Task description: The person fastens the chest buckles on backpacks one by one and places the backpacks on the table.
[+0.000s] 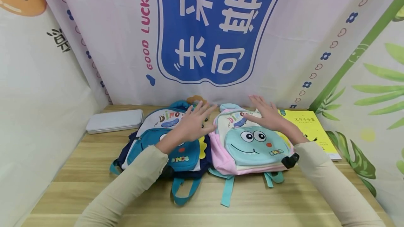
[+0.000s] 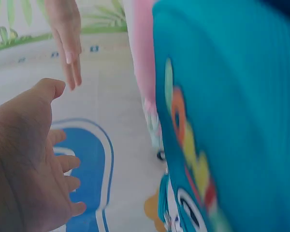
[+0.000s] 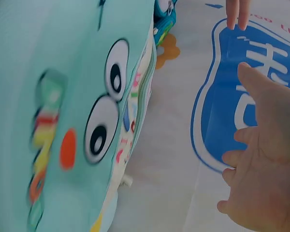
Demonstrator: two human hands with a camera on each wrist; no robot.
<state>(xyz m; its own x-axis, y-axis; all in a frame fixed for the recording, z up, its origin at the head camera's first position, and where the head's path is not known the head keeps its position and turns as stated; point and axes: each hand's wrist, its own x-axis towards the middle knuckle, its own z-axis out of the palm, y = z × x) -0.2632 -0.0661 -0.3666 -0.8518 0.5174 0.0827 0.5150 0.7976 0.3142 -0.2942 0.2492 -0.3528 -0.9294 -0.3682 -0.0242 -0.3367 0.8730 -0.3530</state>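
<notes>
Two small cartoon backpacks lie side by side on the table. The blue backpack is at the left, with a dark teal front pocket and navy sides. To its right is the pink and mint backpack, with big eyes and a smile on its pocket. My left hand is spread above the blue backpack, holding nothing. My right hand hovers over the top of the pink and mint backpack, fingers extended. Both wrist views show a gap between each hand and the backpack beside it.
A pale, flat case lies at the back left. A yellow book lies at the right, partly behind the pink backpack. Teal straps trail toward the front of the wooden table. Printed cloth hangs behind.
</notes>
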